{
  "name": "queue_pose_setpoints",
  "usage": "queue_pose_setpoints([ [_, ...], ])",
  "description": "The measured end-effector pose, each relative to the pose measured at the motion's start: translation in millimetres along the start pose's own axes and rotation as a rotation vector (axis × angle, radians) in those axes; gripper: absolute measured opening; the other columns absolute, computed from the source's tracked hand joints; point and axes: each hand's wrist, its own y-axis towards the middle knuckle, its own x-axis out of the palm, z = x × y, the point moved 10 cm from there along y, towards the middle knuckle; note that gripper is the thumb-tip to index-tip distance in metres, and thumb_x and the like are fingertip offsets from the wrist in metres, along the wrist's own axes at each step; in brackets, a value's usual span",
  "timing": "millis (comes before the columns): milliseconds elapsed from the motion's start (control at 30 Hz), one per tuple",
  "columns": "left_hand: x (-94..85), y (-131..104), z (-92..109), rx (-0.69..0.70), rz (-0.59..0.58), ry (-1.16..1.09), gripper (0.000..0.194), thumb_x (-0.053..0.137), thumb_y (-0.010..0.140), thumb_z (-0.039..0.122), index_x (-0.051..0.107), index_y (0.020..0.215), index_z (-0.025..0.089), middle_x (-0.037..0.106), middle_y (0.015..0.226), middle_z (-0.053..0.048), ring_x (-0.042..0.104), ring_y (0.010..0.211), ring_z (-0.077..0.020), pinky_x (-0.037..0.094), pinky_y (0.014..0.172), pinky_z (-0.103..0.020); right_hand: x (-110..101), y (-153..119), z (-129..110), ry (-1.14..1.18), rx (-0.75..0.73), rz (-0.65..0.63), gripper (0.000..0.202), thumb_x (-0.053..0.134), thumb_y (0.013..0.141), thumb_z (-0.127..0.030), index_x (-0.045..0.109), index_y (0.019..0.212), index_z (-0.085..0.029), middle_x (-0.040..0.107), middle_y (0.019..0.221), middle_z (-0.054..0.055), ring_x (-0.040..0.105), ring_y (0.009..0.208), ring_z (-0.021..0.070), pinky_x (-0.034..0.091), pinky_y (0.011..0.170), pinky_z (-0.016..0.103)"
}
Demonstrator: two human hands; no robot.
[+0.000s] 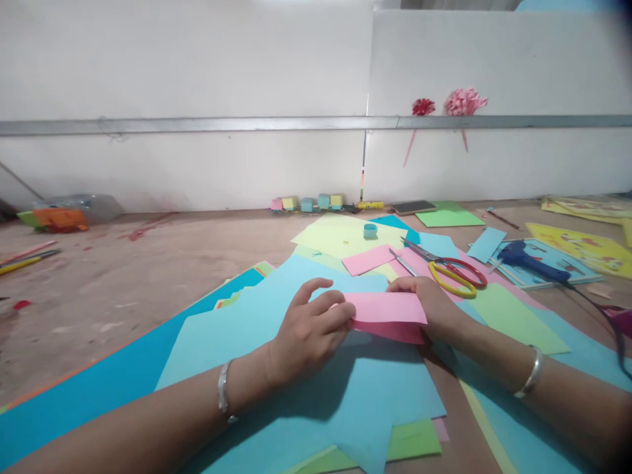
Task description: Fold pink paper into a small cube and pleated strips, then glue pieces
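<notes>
A folded piece of pink paper (388,308) is held up between my two hands, over a large light blue sheet (237,349). My left hand (316,326) grips its left end between thumb and fingers, the index finger raised away. At the right end my right hand (422,296) holds the paper, its fingers partly hidden behind it. Scissors (451,273) with red and yellow handles lie just beyond my right hand. Close to their blades are a small metal blade-like tool (402,261) and another pink paper piece (370,260).
A blue glue gun (533,262) with a cable lies at right on a picture card. A small blue paper ring (370,230) sits on pale yellow paper (336,234). Several small paper cubes (307,204) line the white wall; paper flowers (465,102) hang behind a metal rail.
</notes>
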Motion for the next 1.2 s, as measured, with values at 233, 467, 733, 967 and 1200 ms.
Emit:
queue_pose_setpoints([
  [233,-4.5,-7.1,-42.0,-0.278,0.11,-0.212,0.013,0.062,0.084,0.007,0.065,0.079,0.019,0.072,0.081,-0.001,0.064,0.071,-0.013,0.051,0.067,-0.026,-13.6,7.5,-7.0,-0.004,-0.122,0.012,0.021,0.052,0.077,-0.028,0.071,0.081,-0.019,0.072,0.084,0.006,0.066,0.078,0.0237,0.05,0.065,0.033],
  [467,1.7,-23.6,-76.9,-0.607,0.152,-0.323,0.024,0.066,0.079,0.009,0.067,0.101,0.021,0.073,0.086,-0.001,0.068,0.076,-0.0131,0.055,0.071,-0.023,-31.4,-16.5,-49.7,-0.019,-0.599,0.177,0.054,0.058,0.079,-0.018,0.053,0.133,-0.027,0.059,0.133,0.007,0.051,0.125,0.0252,0.045,0.099,0.041],
  [733,6.0,-21.8,-72.5,-0.616,0.11,-0.408,0.016,0.063,0.084,0.017,0.07,0.098,0.019,0.075,0.089,-0.004,0.068,0.074,-0.0135,0.056,0.067,-0.024,-38.9,-13.5,-40.8,0.082,-0.341,0.324,0.021,0.06,0.084,-0.035,0.063,0.068,-0.021,0.063,0.068,0.002,0.055,0.066,0.0166,0.046,0.062,0.029],
  [967,18.0,-34.6,-89.5,-0.81,0.062,-0.471,0.016,0.06,0.082,0.02,0.075,0.088,0.019,0.075,0.077,-0.003,0.065,0.063,-0.0134,0.052,0.057,-0.024,-34.7,-7.8,-25.8,0.174,-0.223,0.291,0.028,0.057,0.083,-0.042,0.061,0.068,-0.019,0.052,0.06,-0.001,0.045,0.058,0.0134,0.036,0.053,0.026],
  [1200,33.8,-43.8,-95.4,-0.996,-0.008,-0.637,0.017,0.062,0.076,0.026,0.076,0.083,0.018,0.076,0.078,-0.005,0.067,0.068,-0.0171,0.052,0.056,-0.025,-30.5,-5.6,-19.5,0.173,-0.172,0.275,0.019,0.056,0.083,-0.035,0.063,0.077,-0.018,0.054,0.065,-0.001,0.046,0.06,0.0126,0.036,0.053,0.024],
])
